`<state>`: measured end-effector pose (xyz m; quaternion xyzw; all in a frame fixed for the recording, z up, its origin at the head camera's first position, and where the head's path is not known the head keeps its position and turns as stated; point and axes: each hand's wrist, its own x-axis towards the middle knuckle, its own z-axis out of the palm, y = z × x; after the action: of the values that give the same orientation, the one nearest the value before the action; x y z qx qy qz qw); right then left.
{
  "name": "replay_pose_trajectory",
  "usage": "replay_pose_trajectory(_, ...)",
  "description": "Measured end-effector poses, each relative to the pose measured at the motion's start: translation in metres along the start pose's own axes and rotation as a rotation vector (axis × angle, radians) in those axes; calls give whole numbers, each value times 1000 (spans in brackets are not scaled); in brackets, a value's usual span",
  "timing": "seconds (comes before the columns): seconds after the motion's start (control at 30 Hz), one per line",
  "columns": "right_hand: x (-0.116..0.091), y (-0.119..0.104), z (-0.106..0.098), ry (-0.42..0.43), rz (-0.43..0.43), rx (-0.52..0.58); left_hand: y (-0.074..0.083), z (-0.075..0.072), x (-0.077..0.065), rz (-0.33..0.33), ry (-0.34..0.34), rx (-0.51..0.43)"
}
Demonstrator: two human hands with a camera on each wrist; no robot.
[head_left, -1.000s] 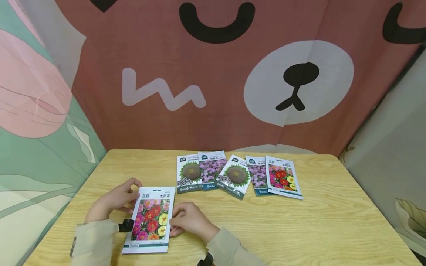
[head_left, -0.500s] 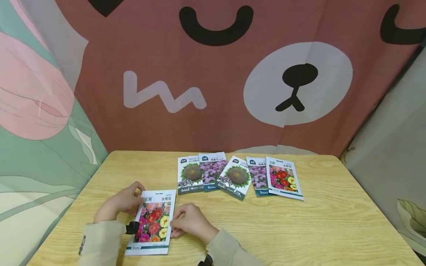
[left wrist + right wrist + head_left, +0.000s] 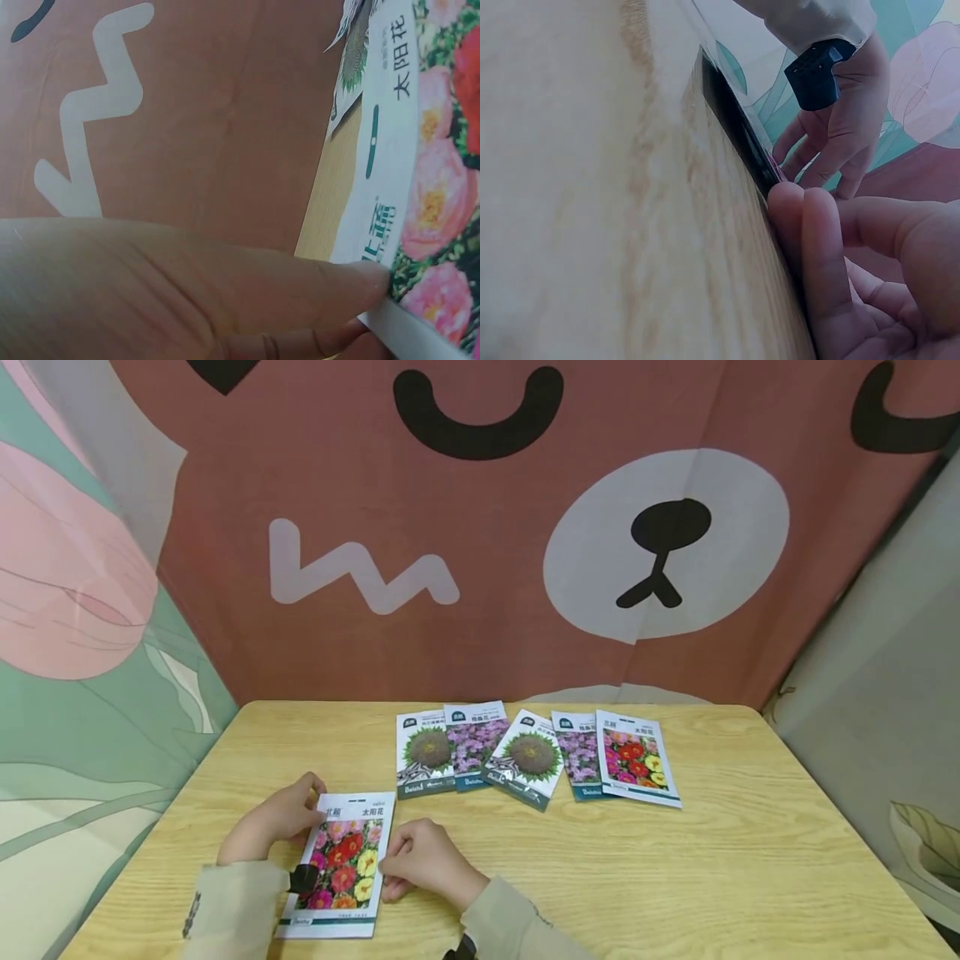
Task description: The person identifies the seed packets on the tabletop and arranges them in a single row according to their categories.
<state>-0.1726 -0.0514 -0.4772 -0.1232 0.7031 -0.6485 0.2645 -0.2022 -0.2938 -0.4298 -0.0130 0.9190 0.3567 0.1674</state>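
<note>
Rectangular flower-print packet (image 3: 345,864), perhaps glossy paper, wood-grained table (image 3: 675,877)

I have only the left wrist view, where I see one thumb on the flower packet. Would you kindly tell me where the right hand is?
Observer: The right hand is at the right edge of the flower packet.
Operator: Thank you. How many others are there farther back?
Observer: Five packets lie toward the far side of the table.
Operator: And which picture is on the one at the right end?
Observer: The rightmost packet shows red, yellow and pink flowers.
</note>
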Motion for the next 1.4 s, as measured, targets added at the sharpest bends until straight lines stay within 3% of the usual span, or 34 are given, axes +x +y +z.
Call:
replay_pose_trajectory(0.73, -1, -2, 1, 20, 18, -41, -1, 0, 2, 12, 29, 100)
replay_pose_trajectory(0.9, -2, -2, 1, 9, 7, -49, 0, -2, 1, 9, 30, 127)
replay_pose_trajectory(1.17, -4, -4, 2, -8, -15, -40, 4, -3, 0, -56, 18, 125)
replay_pose_trajectory(1.4, -7, -10, -1, -56, -1, -35, 4, -2, -1, -29, 15, 122)
